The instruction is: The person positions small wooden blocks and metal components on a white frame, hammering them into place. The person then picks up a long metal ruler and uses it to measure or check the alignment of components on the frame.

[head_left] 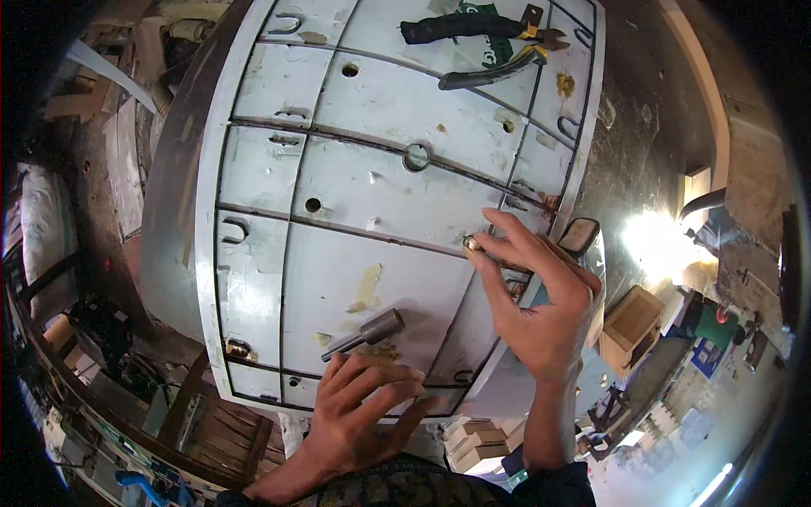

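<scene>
A large pale board (380, 275) with dark thin strips set into it in lines and U-shapes fills the middle. My right hand (541, 296) is over its right side, with thumb and index finger pinching a small brass-coloured metal piece (470, 243) where two strips meet. My left hand (363, 414) is at the board's near edge, fingers bent and apart, with nothing visible in it. Just beyond its fingertips lies a grey steel tool (380, 326), a thick cylinder on a thinner rod. Cutting pliers (532, 38) with black-wrapped, yellow-marked handles lie spread apart at the far right.
Beneath the board is a dark, rounded surface (173, 220). Several round holes, one of them a hole (350, 71), pierce the board. A strip of yellowed tape (367, 286) sticks near its middle. At the right are a wooden box (632, 325) and a bright lamp (659, 245).
</scene>
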Demonstrator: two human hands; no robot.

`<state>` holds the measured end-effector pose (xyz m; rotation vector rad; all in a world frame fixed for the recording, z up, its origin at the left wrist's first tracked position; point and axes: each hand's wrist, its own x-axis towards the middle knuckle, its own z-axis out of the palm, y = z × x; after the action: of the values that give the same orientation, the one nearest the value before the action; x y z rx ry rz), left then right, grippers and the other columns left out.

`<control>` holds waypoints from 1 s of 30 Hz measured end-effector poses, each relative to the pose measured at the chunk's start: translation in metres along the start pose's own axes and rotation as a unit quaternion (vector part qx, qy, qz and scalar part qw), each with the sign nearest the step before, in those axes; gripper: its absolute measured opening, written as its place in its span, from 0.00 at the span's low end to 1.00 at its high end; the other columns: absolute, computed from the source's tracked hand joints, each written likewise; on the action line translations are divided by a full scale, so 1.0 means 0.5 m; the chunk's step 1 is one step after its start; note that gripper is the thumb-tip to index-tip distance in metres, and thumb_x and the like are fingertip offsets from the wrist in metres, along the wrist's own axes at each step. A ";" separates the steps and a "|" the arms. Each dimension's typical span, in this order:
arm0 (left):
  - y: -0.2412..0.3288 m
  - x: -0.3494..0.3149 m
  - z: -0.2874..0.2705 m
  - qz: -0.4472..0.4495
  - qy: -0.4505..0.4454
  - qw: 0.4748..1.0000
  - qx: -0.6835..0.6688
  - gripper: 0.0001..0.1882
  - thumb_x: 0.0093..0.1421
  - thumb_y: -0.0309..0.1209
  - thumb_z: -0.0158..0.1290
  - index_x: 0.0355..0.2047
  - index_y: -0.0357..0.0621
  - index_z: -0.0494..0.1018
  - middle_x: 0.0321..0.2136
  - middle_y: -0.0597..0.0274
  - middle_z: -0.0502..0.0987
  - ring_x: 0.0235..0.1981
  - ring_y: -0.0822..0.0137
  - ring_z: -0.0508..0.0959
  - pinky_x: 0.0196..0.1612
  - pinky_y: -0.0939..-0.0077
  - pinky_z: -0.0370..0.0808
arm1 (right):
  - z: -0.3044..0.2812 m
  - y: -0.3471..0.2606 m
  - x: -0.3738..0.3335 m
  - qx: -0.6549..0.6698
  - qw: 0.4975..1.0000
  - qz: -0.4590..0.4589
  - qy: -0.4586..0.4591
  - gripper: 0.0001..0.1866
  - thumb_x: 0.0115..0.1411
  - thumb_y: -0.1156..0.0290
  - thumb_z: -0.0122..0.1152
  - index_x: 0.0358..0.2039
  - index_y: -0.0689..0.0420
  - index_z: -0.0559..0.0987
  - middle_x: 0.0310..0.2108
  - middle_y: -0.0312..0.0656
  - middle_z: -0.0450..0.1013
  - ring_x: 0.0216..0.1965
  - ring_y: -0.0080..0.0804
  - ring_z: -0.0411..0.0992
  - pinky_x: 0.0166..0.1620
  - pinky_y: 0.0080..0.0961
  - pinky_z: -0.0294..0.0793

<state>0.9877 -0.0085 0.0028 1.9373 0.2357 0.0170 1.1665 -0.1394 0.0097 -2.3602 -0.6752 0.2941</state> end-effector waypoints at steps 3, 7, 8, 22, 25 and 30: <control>0.001 0.002 -0.003 0.001 -0.004 1.000 0.001 0.18 0.44 0.26 0.71 0.35 0.49 0.77 0.36 0.68 0.80 0.39 0.65 0.78 0.35 0.69 0.69 | -0.003 -0.011 0.010 -0.013 1.000 -0.009 0.004 0.18 0.50 0.81 0.68 0.44 0.57 0.82 0.33 0.43 0.81 0.33 0.36 0.81 0.36 0.27 0.78; 0.002 0.003 -0.007 -0.003 -0.002 1.000 -0.001 0.18 0.44 0.26 0.71 0.35 0.49 0.77 0.36 0.68 0.80 0.39 0.65 0.79 0.36 0.69 0.69 | -0.012 -0.002 0.017 -0.040 0.996 -0.074 -0.025 0.15 0.49 0.82 0.68 0.39 0.59 0.83 0.32 0.45 0.80 0.33 0.38 0.79 0.36 0.28 0.78; 0.003 0.004 -0.008 -0.004 0.001 1.000 -0.003 0.18 0.44 0.26 0.71 0.35 0.49 0.77 0.36 0.68 0.80 0.39 0.65 0.79 0.36 0.69 0.69 | -0.012 -0.001 0.020 -0.040 0.995 -0.085 -0.033 0.14 0.48 0.82 0.67 0.38 0.59 0.83 0.32 0.45 0.79 0.33 0.39 0.79 0.36 0.29 0.78; 0.005 0.006 -0.020 -0.009 0.007 1.000 0.001 0.17 0.45 0.26 0.71 0.34 0.48 0.77 0.35 0.67 0.80 0.38 0.65 0.79 0.38 0.70 0.71 | -0.027 -0.012 0.032 -0.089 0.985 -0.096 -0.116 0.14 0.50 0.86 0.66 0.39 0.61 0.83 0.35 0.44 0.78 0.36 0.37 0.78 0.38 0.29 0.77; 0.005 0.005 -0.020 -0.007 0.013 1.000 0.008 0.16 0.44 0.27 0.71 0.33 0.48 0.77 0.35 0.67 0.81 0.37 0.65 0.78 0.38 0.70 0.71 | -0.028 -0.013 0.034 -0.065 0.988 -0.070 -0.120 0.15 0.51 0.84 0.67 0.41 0.60 0.83 0.36 0.43 0.78 0.35 0.38 0.78 0.39 0.29 0.77; 0.012 0.006 -0.020 -0.007 0.015 1.000 0.014 0.16 0.44 0.27 0.71 0.33 0.48 0.78 0.35 0.67 0.81 0.36 0.65 0.78 0.38 0.70 0.71 | -0.039 -0.006 0.030 -0.033 0.989 -0.064 -0.129 0.15 0.55 0.81 0.63 0.45 0.61 0.80 0.38 0.45 0.76 0.39 0.40 0.76 0.41 0.30 0.78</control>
<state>0.9904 -0.0007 0.0116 1.9637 0.2714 0.0336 1.1852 -0.1399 0.0258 -2.3497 -0.9680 0.5337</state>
